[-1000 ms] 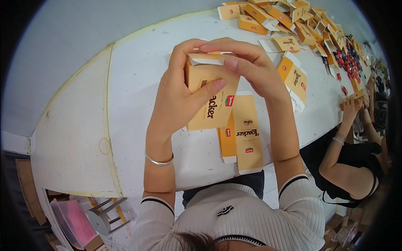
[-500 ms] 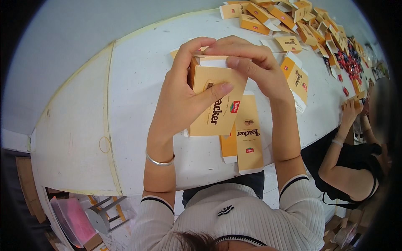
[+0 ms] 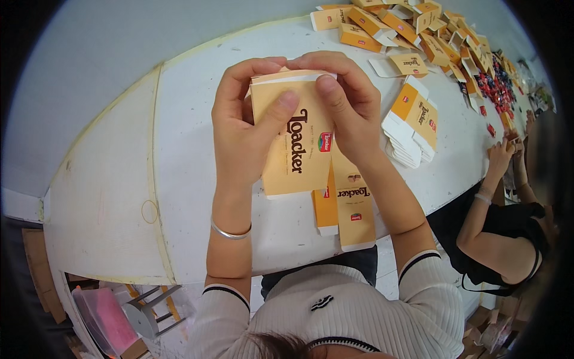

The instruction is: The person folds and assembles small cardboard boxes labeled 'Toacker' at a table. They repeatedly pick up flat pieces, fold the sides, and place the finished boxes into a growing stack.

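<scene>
Between my two hands, above the table, is a tan cardboard box (image 3: 299, 140) with dark lettering and a small red emblem. My left hand (image 3: 242, 119) wraps its left side, thumb pressed on the front panel. From the right, my right hand (image 3: 356, 113) grips the upper corner, thumb on the front near the top edge. The fingers of both hands curl behind the top, where the flap is mostly hidden. Directly below, at the table's near edge, lie flat tan and orange cartons (image 3: 357, 221), partly covered by the box.
A stack of flattened cartons (image 3: 412, 122) lies to the right. Behind it spreads a heap of orange boxes (image 3: 418, 30) beside small red and dark wrapped pieces (image 3: 499, 87). At the right, another person's hand (image 3: 501, 154) works. A rubber band (image 3: 149, 211) rests on the table's left part (image 3: 107, 191).
The top of the box has gone from a raised flap to a nearly flat edge. My right hand has moved down its right side, and my left thumb has shifted up the front.
</scene>
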`<state>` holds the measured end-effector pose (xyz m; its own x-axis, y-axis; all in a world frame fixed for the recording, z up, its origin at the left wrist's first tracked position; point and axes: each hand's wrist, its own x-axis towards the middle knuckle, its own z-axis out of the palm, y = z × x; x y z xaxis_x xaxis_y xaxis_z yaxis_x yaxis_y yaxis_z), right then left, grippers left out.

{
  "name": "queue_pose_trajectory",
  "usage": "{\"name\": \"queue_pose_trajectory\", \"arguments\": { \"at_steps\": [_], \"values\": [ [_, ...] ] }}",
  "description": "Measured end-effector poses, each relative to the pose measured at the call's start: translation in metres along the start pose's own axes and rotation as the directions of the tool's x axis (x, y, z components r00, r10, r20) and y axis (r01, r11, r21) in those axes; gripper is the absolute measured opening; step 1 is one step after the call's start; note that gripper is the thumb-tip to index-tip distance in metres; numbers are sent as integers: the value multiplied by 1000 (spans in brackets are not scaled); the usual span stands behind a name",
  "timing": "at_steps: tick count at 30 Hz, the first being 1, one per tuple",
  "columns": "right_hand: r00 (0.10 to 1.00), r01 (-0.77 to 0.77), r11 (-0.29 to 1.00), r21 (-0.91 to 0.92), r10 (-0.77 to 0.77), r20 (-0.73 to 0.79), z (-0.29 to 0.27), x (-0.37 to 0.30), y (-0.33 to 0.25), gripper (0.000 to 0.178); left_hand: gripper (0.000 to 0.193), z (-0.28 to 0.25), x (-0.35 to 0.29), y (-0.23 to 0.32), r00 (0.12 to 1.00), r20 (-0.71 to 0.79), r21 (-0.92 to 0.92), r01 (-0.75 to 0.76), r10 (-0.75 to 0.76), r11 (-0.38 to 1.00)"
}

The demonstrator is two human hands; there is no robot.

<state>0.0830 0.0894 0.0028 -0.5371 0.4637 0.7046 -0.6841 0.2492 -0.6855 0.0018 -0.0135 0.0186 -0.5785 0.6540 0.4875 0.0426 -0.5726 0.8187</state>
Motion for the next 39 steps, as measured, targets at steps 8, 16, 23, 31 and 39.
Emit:
{"name": "queue_pose_trajectory", "arguments": {
  "at_steps": [8, 16, 23, 31, 39],
  "values": [
    [995, 37, 999, -19, -38, -92, 3, -6, 7, 10, 18, 3, -7, -8, 999, -40, -19, 17, -18, 1000],
    [772, -496, 815, -299, 572, 278, -21, 0, -6, 39, 20, -17, 4, -6, 982, -176, 306, -13, 70, 952],
    [764, -566, 810, 152, 585, -272, -156, 14, -6, 50, 37, -20, 7, 18, 924, -340, 261, -88, 177, 961],
    [871, 29, 180, -983, 479, 113, -68, -80, 27, 32, 36, -22, 5, 13, 961, -229, 204, -107, 154, 973],
    [966, 130, 191, -973, 198, 168, -74, -90, 65, 20, 30, -22, 3, 14, 962, -232, 165, -105, 143, 981]
  ]
}}
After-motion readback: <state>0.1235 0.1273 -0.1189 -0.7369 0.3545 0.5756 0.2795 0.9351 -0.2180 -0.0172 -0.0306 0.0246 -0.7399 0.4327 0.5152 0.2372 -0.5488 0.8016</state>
